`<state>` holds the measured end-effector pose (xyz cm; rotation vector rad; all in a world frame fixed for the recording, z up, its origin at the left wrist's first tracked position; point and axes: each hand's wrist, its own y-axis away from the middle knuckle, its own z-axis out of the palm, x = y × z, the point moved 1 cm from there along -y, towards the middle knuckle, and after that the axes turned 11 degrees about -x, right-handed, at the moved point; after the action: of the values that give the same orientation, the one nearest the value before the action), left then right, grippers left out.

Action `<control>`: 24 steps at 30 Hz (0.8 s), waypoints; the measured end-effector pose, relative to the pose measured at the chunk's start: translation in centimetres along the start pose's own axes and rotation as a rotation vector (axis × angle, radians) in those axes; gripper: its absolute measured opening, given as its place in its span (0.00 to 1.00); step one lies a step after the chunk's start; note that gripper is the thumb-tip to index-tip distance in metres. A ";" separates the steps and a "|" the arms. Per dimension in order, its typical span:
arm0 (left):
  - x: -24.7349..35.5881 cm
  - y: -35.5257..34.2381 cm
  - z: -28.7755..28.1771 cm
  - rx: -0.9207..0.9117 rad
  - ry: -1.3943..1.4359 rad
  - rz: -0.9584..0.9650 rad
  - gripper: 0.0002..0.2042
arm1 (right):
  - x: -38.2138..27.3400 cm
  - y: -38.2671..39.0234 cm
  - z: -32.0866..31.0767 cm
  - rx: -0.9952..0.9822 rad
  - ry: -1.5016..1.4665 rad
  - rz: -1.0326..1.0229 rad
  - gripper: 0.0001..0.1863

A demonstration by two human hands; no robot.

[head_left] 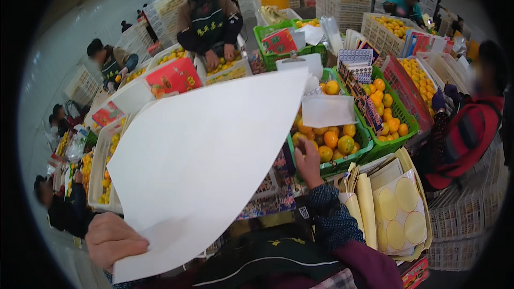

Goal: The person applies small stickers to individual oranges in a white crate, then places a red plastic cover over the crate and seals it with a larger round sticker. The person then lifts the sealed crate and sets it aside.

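Note:
A large white sheet, blank on the side I see, slants across the middle of the view. My left hand is closed on its near left corner, thumb on top. Just right of the sheet's edge, my right hand is raised with its fingers loosely bent and apart, nothing visible in them. Beyond it stands a green crate of orange citrus fruit, some partly green. A smaller white sheet lies on that fruit. The big sheet hides much of the table.
At the right, an open box holds papers and round yellow stickers. Another green crate of fruit stands beside the first. A co-worker handles fruit across the table; a person in red stands right. Red printed cartons lie beyond.

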<state>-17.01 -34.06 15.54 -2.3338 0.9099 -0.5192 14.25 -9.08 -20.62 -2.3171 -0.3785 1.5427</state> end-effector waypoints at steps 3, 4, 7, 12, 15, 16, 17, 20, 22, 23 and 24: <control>1.3 1.9 -2.2 -0.005 0.049 0.028 0.18 | -2.6 -2.5 0.3 -0.102 -0.208 -0.094 0.20; 1.6 2.6 -3.0 -0.021 0.036 -0.017 0.19 | -3.3 -3.4 0.7 -0.173 -0.335 -0.014 0.22; 1.6 5.7 -3.7 0.115 0.180 -0.069 0.17 | -5.7 -7.3 2.8 -0.140 -0.712 -0.064 0.28; -0.4 14.7 -4.7 0.747 0.446 -0.517 0.11 | -9.3 -10.9 5.0 -0.244 -0.738 -0.201 0.28; -4.0 18.7 -6.9 0.609 0.836 -0.486 0.18 | -11.0 -10.9 6.7 -0.470 -0.879 -0.237 0.18; -5.4 20.0 -6.8 0.727 0.806 -0.585 0.18 | -11.2 -10.8 7.4 -0.549 -0.830 -0.157 0.17; -6.7 21.1 -6.5 0.794 0.817 -0.633 0.18 | -11.3 -10.7 8.2 -0.640 -0.795 -0.131 0.16; -10.2 23.7 -5.6 0.845 0.900 -0.762 0.19 | -10.7 -10.3 10.9 -0.739 -0.730 -0.009 0.12; -12.6 25.4 -5.1 0.890 0.830 -0.844 0.17 | -9.8 -10.1 12.8 -0.778 -0.717 0.043 0.11; -13.8 26.4 -4.8 0.869 0.801 -0.845 0.17 | -9.3 -9.9 13.5 -0.779 -0.697 0.023 0.11; -15.0 27.4 -4.6 0.900 0.759 -0.899 0.16 | -8.6 -9.6 14.1 -0.777 -0.667 0.025 0.12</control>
<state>-43.09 -41.69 -0.57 -1.5351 -0.2218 -1.8009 -2.40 -1.95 -14.48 -2.1809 -1.3105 2.4887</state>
